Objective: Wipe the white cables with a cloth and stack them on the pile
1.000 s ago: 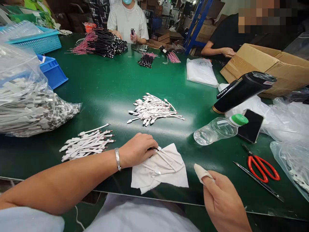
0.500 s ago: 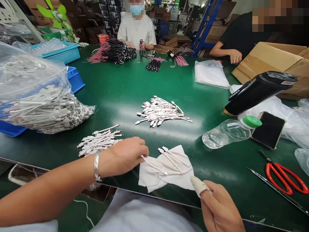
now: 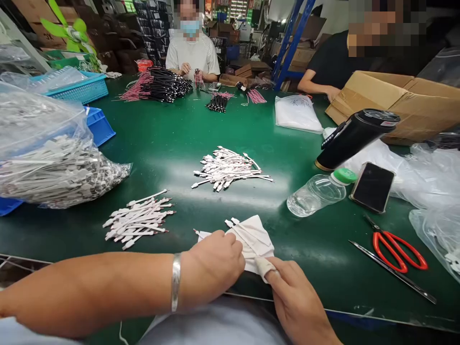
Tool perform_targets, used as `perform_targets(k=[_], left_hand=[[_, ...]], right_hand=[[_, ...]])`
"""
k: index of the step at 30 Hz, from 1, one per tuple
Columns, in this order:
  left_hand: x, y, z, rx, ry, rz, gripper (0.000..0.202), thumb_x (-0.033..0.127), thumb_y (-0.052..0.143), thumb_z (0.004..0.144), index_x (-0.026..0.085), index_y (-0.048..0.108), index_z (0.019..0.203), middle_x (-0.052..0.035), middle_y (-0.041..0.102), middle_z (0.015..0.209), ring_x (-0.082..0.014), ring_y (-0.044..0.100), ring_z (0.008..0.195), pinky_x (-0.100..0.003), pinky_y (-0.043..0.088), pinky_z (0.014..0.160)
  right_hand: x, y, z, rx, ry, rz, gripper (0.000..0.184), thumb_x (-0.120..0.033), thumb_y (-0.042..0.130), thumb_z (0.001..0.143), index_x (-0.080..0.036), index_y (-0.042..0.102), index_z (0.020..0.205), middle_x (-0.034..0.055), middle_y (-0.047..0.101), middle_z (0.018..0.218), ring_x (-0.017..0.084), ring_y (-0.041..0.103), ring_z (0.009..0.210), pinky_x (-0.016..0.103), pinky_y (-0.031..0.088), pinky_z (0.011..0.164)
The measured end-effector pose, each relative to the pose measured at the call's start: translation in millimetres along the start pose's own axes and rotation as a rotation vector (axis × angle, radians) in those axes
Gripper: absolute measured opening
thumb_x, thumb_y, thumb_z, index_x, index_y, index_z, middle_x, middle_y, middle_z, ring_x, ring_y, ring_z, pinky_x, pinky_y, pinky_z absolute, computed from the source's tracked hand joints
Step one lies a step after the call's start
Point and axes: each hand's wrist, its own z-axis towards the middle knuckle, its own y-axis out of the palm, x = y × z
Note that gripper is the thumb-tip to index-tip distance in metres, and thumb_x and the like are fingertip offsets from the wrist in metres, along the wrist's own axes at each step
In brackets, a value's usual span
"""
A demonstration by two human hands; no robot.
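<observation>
clear plastic bag (image 3: 43, 120) — white cables (image 3: 61, 175)

I've got a white cloth (image 3: 251, 239) on a green workbench (image 3: 161, 129), red-handled scissors (image 3: 393, 249), a blue crate (image 3: 98, 125), black-and-pink cables (image 3: 161, 85), and a co-worker's pale striped shirt (image 3: 192, 55).

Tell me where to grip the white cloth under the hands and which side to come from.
Take your grip on the right edge of the white cloth, coming from the right. That edge lies bare and flat, while the left hand covers the near left part, the right hand sits at the near corner, and white cable ends stick out at the top left.
</observation>
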Motion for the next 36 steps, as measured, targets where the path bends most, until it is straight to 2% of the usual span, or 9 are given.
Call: perform_targets(k=[3, 6, 10, 13, 17, 21, 25, 32, 36], left_hand=[[-6.9, -18.0, -16.7, 0.084, -0.058, 0.009, 0.008, 0.014, 0.052, 0.08, 0.016, 0.057, 0.074, -0.0051, 0.057, 0.07, -0.0193, 0.05, 0.064, -0.031, 0.033, 0.053], [-11.2, -30.2, -29.1, 0.257, -0.081, -0.017, 0.016, 0.007, 0.044, 0.082, 0.015, 0.056, 0.075, -0.0059, 0.059, 0.075, -0.0175, 0.049, 0.064, -0.03, 0.037, 0.058], [-16.5, -11.0, -24.5, 0.474, 0.149, -0.181, 0.024, 0.011, 0.035, 0.089, 0.013, 0.058, 0.092, -0.0091, 0.062, 0.095, -0.0164, 0.054, 0.079, -0.027, 0.042, 0.071], [-24.0, 19.3, -13.1, 0.396, 0.179, -0.327, 0.022, 0.009, 0.039, 0.087, 0.015, 0.061, 0.09, -0.0066, 0.064, 0.101, -0.0146, 0.057, 0.086, -0.022, 0.042, 0.071], [-32.4, 40.5, -10.4, 0.418, 0.107, -0.472, 0.019, 0.015, 0.044, 0.088, 0.018, 0.063, 0.088, -0.0048, 0.065, 0.096, -0.0148, 0.056, 0.087, -0.027, 0.04, 0.079], [-31.3, 40.4, -15.6, 0.481, -0.054, -0.523, 0.02, 0.018, 0.044, 0.089, 0.02, 0.064, 0.087, -0.0041, 0.063, 0.086, -0.0131, 0.053, 0.078, -0.027, 0.038, 0.073], [-24.1, 42.3, -12.2, 0.453, -0.089, -0.478, 0.021, 0.02, 0.044, 0.089, 0.018, 0.064, 0.085, -0.0039, 0.061, 0.083, -0.0132, 0.051, 0.075, -0.027, 0.036, 0.069], [-19.8, 47.8, -5.2, 0.415, -0.086, -0.383, 0.024, 0.019, 0.044, 0.087, 0.015, 0.062, 0.072, -0.004, 0.058, 0.074, -0.0137, 0.045, 0.068, -0.027, 0.034, 0.062], [-21.7, 46.2, -4.1, 0.397, -0.051, -0.324, 0.024, 0.016, 0.043, 0.086, 0.014, 0.06, 0.069, -0.0042, 0.056, 0.072, -0.0137, 0.043, 0.066, -0.027, 0.035, 0.062]], right_hand=[[3.4, 4.8, 0.7, -0.017, 0.009, -0.024, 0.037, -0.004, 0.036, 0.086, -0.019, 0.056, 0.114, 0.0081, 0.063, 0.103, 0.018, 0.054, 0.077, 0.028, 0.048, 0.064], [5.7, 7.2, -2.5, -0.027, 0.027, -0.015, 0.036, -0.007, 0.038, 0.086, -0.02, 0.057, 0.113, 0.0069, 0.063, 0.103, 0.017, 0.055, 0.076, 0.027, 0.049, 0.063], [7.0, 6.1, -9.5, 0.153, 0.126, 0.106, 0.034, -0.012, 0.042, 0.087, -0.021, 0.054, 0.117, 0.0062, 0.063, 0.101, 0.018, 0.059, 0.085, 0.028, 0.05, 0.072], [9.6, 2.0, -14.9, 0.305, 0.237, 0.151, 0.032, -0.015, 0.045, 0.087, -0.021, 0.054, 0.117, 0.0065, 0.062, 0.103, 0.019, 0.06, 0.09, 0.029, 0.05, 0.076], [11.4, -5.6, -14.7, 0.233, 0.281, 0.128, 0.029, -0.015, 0.043, 0.088, -0.02, 0.055, 0.113, 0.0069, 0.061, 0.096, 0.017, 0.059, 0.084, 0.028, 0.048, 0.07], [3.8, -8.2, -0.1, 0.091, 0.244, 0.064, 0.024, -0.014, 0.037, 0.089, -0.018, 0.06, 0.098, 0.0031, 0.055, 0.076, 0.013, 0.051, 0.065, 0.023, 0.04, 0.056], [-9.0, -3.0, 23.0, 0.023, 0.137, -0.06, 0.025, -0.012, 0.037, 0.087, -0.018, 0.058, 0.074, 0.0004, 0.047, 0.062, 0.012, 0.042, 0.058, 0.025, 0.032, 0.053], [-16.6, 12.6, 36.5, -0.156, -0.106, -0.247, 0.023, -0.002, 0.044, 0.076, -0.019, 0.058, 0.081, 0.0018, 0.051, 0.065, 0.016, 0.04, 0.057, 0.029, 0.023, 0.054], [-7.0, 7.4, 42.4, -0.161, -0.166, -0.368, 0.022, 0.0, 0.047, 0.068, -0.019, 0.055, 0.074, 0.0034, 0.05, 0.063, 0.018, 0.038, 0.057, 0.031, 0.019, 0.053]])
